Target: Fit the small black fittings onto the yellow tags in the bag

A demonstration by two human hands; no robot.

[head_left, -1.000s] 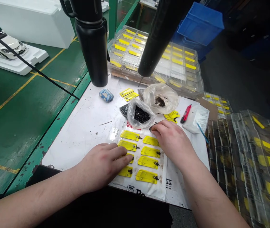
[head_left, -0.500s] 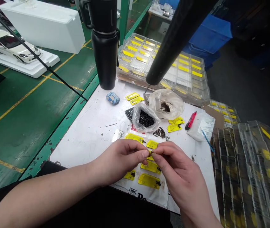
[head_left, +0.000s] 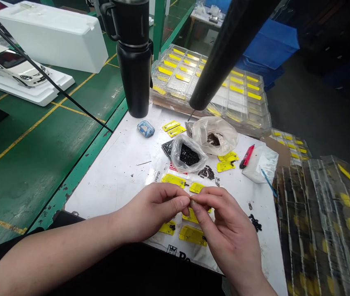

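Over the white tabletop (head_left: 107, 172), my left hand (head_left: 159, 207) and my right hand (head_left: 224, 224) meet fingertip to fingertip, both pinched closed. Whatever they pinch is too small and too covered to name. Under and around them lie several flat yellow parts (head_left: 190, 235), some with a small black piece at one end. Just beyond the hands stands an open plastic bag of small black pieces (head_left: 190, 156). Beside that bag is a pile of dark brown small pieces (head_left: 206, 172). Another open bag (head_left: 224, 139) holds brown bits.
A black tumbler (head_left: 134, 78) and a blue patterned case (head_left: 146, 128) stand at the back left. A black tube (head_left: 206, 82) hangs over the table. A red cutter (head_left: 247, 156) leans by a white block. Clear trays (head_left: 325, 222) are stacked at right; black pieces (head_left: 255, 222) lie near that edge.
My right hand has shifted slightly left, so the two hands' fingertips now touch. Loose black pieces at the right edge have come into sight from behind it.
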